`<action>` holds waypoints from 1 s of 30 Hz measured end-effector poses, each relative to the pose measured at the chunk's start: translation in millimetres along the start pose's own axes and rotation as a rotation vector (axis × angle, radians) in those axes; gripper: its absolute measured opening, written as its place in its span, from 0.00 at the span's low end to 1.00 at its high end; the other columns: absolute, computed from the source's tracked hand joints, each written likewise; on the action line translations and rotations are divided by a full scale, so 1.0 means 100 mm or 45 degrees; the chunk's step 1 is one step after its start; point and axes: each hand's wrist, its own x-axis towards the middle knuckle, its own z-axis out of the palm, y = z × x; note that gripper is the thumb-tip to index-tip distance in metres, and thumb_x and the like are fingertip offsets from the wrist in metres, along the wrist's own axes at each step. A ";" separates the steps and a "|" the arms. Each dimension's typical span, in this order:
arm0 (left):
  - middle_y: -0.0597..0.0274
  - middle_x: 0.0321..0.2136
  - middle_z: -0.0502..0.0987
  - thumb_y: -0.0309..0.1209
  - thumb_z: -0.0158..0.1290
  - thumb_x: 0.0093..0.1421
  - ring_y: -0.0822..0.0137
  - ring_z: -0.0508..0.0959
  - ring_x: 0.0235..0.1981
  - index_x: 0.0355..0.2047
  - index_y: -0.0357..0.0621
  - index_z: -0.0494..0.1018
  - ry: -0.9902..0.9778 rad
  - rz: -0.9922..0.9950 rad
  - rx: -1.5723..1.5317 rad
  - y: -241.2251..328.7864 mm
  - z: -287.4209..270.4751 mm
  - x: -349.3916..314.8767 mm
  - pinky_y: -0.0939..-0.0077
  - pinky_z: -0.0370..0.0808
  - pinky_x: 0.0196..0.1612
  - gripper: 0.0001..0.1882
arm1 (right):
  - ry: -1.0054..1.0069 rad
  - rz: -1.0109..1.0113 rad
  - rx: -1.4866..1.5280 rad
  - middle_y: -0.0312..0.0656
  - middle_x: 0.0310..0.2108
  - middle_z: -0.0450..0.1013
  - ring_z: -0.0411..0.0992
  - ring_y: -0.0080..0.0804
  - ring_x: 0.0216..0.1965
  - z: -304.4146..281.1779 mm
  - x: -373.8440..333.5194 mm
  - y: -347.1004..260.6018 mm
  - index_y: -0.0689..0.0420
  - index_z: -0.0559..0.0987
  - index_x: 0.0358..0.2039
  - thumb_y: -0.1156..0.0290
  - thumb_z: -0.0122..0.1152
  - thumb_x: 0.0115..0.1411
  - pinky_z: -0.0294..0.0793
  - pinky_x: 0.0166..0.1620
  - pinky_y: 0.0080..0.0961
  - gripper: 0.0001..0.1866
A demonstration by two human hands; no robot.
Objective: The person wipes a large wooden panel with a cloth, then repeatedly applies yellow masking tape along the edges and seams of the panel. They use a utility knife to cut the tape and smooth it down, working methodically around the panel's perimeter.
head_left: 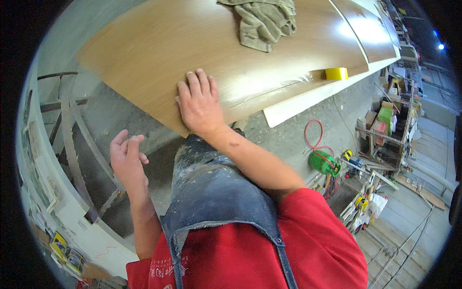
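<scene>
The right hand (pixel 199 107) lies palm down on a brown wood panel (pixel 149 53), its fingers (pixel 194 83) extended and slightly spread, touching the surface near its closest corner. The left hand (pixel 129 156) hangs in the air beyond the panel's edge, fingers loosely curled around nothing visible. Ahead and to the right of the right fingers is a crumpled green-brown cloth (pixel 267 26); farther right of them, a yellow tape roll (pixel 336 73) sits by the panel's edge. Between fingers and roll, clear film (pixel 288 84) lies wrinkled along the panel.
</scene>
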 end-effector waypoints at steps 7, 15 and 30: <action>0.54 0.41 0.82 0.28 0.56 0.66 0.78 0.71 0.22 0.60 0.29 0.65 -0.027 0.038 0.023 0.10 0.07 0.03 0.82 0.70 0.24 0.25 | -0.007 0.081 0.043 0.55 0.59 0.67 0.60 0.57 0.66 -0.15 0.00 0.34 0.60 0.75 0.53 0.58 0.59 0.63 0.54 0.68 0.56 0.23; 0.52 0.45 0.80 0.29 0.55 0.68 0.77 0.73 0.27 0.62 0.29 0.64 0.031 0.079 0.009 0.09 0.16 0.00 0.81 0.72 0.29 0.26 | 0.138 0.328 -0.284 0.53 0.56 0.69 0.62 0.55 0.64 -0.65 -0.11 2.07 0.59 0.76 0.51 0.62 0.56 0.65 0.55 0.66 0.57 0.18; 0.45 0.53 0.78 0.32 0.55 0.68 0.51 0.77 0.56 0.57 0.33 0.70 0.034 0.706 0.628 -0.01 2.13 -0.45 0.59 0.72 0.61 0.21 | 0.383 0.200 0.336 0.54 0.47 0.77 0.75 0.51 0.51 -1.97 -0.29 3.12 0.60 0.80 0.47 0.69 0.60 0.66 0.74 0.55 0.43 0.13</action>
